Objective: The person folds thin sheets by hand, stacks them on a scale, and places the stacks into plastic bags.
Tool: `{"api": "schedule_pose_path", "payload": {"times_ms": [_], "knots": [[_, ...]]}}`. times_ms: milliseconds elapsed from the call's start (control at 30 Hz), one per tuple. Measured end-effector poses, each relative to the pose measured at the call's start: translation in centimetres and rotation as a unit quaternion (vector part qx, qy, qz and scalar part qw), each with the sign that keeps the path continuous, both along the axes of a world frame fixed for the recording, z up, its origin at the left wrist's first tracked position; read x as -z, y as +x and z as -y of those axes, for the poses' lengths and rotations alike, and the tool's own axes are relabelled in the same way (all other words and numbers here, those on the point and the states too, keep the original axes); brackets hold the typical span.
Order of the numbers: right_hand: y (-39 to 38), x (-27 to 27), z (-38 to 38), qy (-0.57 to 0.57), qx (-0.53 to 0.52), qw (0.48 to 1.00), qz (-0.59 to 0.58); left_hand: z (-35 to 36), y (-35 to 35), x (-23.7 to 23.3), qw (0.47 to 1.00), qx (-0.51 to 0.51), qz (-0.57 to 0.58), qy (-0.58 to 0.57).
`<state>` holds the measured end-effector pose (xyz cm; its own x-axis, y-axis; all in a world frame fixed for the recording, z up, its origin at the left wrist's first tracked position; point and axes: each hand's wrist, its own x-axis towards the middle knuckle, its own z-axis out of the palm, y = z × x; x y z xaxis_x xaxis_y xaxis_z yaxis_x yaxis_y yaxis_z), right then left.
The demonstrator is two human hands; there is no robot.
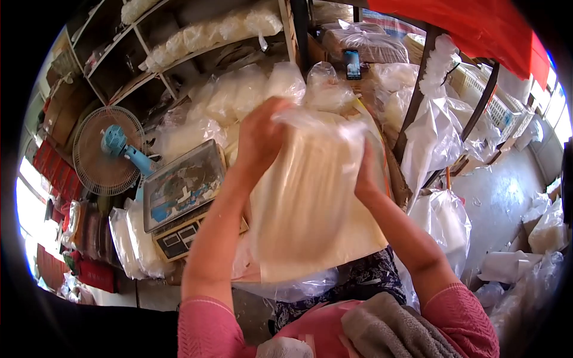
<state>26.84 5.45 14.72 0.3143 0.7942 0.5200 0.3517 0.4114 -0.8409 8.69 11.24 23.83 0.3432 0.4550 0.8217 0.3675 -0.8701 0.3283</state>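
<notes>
No readable text, no legible labels or numbers

A round blue-and-grey electric fan [113,143] stands at the left, near a dark-framed wooden shelf [122,39]. A black smartphone with a lit screen [352,64] lies toward the back, below a bright red sheet [477,27].

The held bag [310,185] is clear, glossy, crinkled plastic. The blue fan [113,141] has a smooth plastic hub; the towel [388,328] is rough, matt grey cloth; the draped red sheet [477,30] looks smooth.
</notes>
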Motion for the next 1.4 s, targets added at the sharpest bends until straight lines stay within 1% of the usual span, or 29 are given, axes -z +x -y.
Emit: {"api": "schedule_pose_path", "payload": {"times_ms": [33,100,133,200,233,300,333,367,400,433,467,500,533,600,667,733,800,867,900,933,1000,1033,1133,1167,1267,1300,1333,1367,1400], "knots": [[0.7,-0.2,0.6,0.004,0.022,0.999,0.034,-0.1,-0.2,-0.8,0.996,0.011,-0.059,0.068],[1.8,0.8,2.3,0.016,0.047,0.99,0.134,-0.1,-1.0,-1.6,0.963,0.033,-0.174,0.202],[2.3,2.3,3.1,0.065,0.028,0.968,0.241,0.4,-1.3,-0.9,0.951,0.039,-0.201,0.232],[2.8,4.9,4.9,0.158,-0.017,0.884,0.44,1.7,-2.4,2.4,0.922,0.049,-0.256,0.285],[2.4,5.1,6.5,0.113,-0.049,0.89,0.439,2.6,-2.9,3.9,0.916,0.053,-0.282,0.282],[1.8,4.5,9.6,0.022,-0.115,0.893,0.434,5.9,-3.9,6.3,0.933,0.015,-0.268,0.239],[1.8,4.4,10.4,0.02,-0.122,0.892,0.434,7.5,-4.3,7.4,0.941,-0.004,-0.262,0.216],[1.7,4.5,11.2,0.016,-0.129,0.892,0.433,9.0,-4.8,8.0,0.954,-0.059,-0.219,0.197],[1.8,4.4,11.9,0.014,-0.137,0.89,0.434,10.6,-5.0,9.1,0.969,-0.135,-0.185,0.091],[1.8,4.0,12.4,0.008,-0.146,0.89,0.432,12.0,-4.9,10.3,0.967,-0.209,-0.146,-0.012],[1.5,3.8,12.6,0.024,-0.152,0.888,0.434,13.2,-5.0,11.7,0.948,-0.278,-0.107,-0.114],[1.2,3.7,12.8,0.04,-0.157,0.885,0.436,14.1,-5.0,13.0,0.927,-0.211,-0.073,-0.302],[1.0,3.5,12.9,0.054,-0.164,0.882,0.439,14.7,-5.0,13.7,0.792,-0.057,0.063,-0.604],[0.3,2.5,12.8,0.092,-0.182,0.862,0.464,15.9,-3.5,16.3,0.777,0.095,0.211,-0.586],[-0.5,2.1,12.1,0.124,-0.216,0.837,0.487,15.7,-1.7,20.3,0.872,0.048,0.233,-0.427],[-1.3,1.7,10.9,0.15,-0.27,0.804,0.507,16.2,-0.4,20.1,0.883,0.067,0.22,-0.41],[-2.1,3.4,9.3,0.119,-0.289,0.794,0.521,15.0,-0.8,23.9,0.856,0.111,0.122,-0.491],[-2.3,5.2,7.6,0.059,-0.287,0.795,0.532,15.6,-0.9,21.1,0.834,0.087,0.136,-0.527],[-2.9,4.8,7.1,0.0,-0.259,0.791,0.554,15.8,-0.9,20.2,0.823,0.075,0.142,-0.545],[-2.9,5.1,6.4,-0.026,-0.239,0.806,0.54,15.9,-0.7,20.2,0.865,0.008,0.145,-0.48],[-2.9,6.2,5.3,-0.078,-0.196,0.834,0.51,16.1,-0.1,20.3,0.923,-0.123,0.145,-0.334],[-3.0,6.3,5.0,-0.099,-0.177,0.821,0.533,15.9,-0.1,20.3,0.947,-0.135,0.092,-0.275],[-3.0,5.9,5.0,-0.159,-0.233,0.881,0.381,15.0,-0.4,20.6,0.985,-0.15,-0.062,-0.064],[-2.6,5.0,5.4,-0.231,-0.27,0.886,0.299,15.0,-0.3,21.0,0.985,-0.154,-0.036,-0.072],[-1.1,4.5,6.9,-0.144,-0.213,0.939,0.228,14.8,-1.6,21.8,0.967,-0.101,-0.076,-0.223],[-0.9,4.7,7.8,-0.132,-0.22,0.925,0.282,14.9,-1.5,21.4,0.94,-0.073,-0.008,-0.334],[-0.9,5.1,8.9,-0.122,-0.226,0.907,0.334,15.3,-1.5,20.7,0.895,-0.045,0.058,-0.441],[-1.0,5.5,9.9,-0.113,-0.233,0.886,0.384,15.7,-1.5,20.1,0.832,-0.016,0.122,-0.541],[-1.5,5.1,10.7,-0.162,-0.252,0.858,0.417,15.9,-1.4,19.9,0.842,-0.007,0.129,-0.523]]}}
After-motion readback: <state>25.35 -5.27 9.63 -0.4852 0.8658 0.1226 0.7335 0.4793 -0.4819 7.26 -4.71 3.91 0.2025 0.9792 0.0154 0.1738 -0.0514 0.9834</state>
